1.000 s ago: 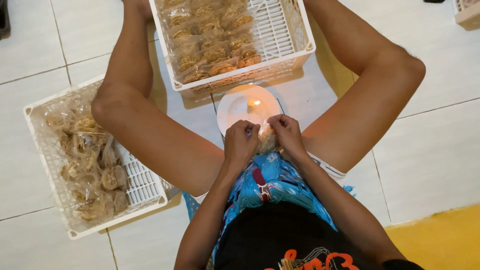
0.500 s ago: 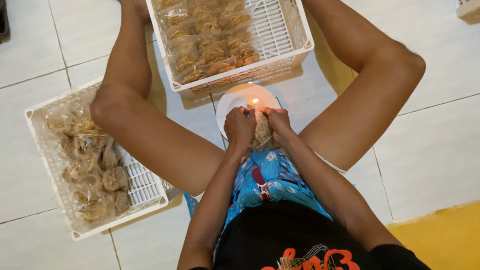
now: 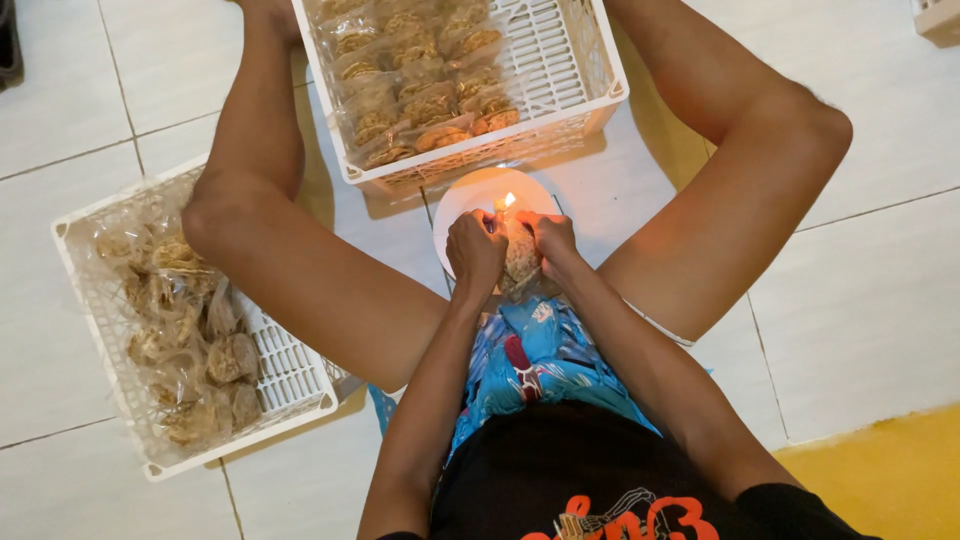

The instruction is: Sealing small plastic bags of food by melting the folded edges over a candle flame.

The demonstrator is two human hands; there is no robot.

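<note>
I sit on a tiled floor with my knees spread. Both hands meet over a white plate [image 3: 470, 195] that carries a small lit candle [image 3: 503, 205]. My left hand [image 3: 473, 252] and my right hand [image 3: 548, 240] together pinch a small clear plastic bag of brown snacks [image 3: 520, 262], its top edge close to the flame. The bag hangs between my fingers, partly hidden by them.
A white plastic basket [image 3: 590, 110] with several neatly stacked snack bags stands just beyond the plate. Another white basket [image 3: 100, 330] on my left holds several loose snack bags. A yellow mat [image 3: 890, 480] lies at the lower right.
My hands have moved forward with the bag, from the plate's near edge up to the candle flame. The view has shifted slightly.
</note>
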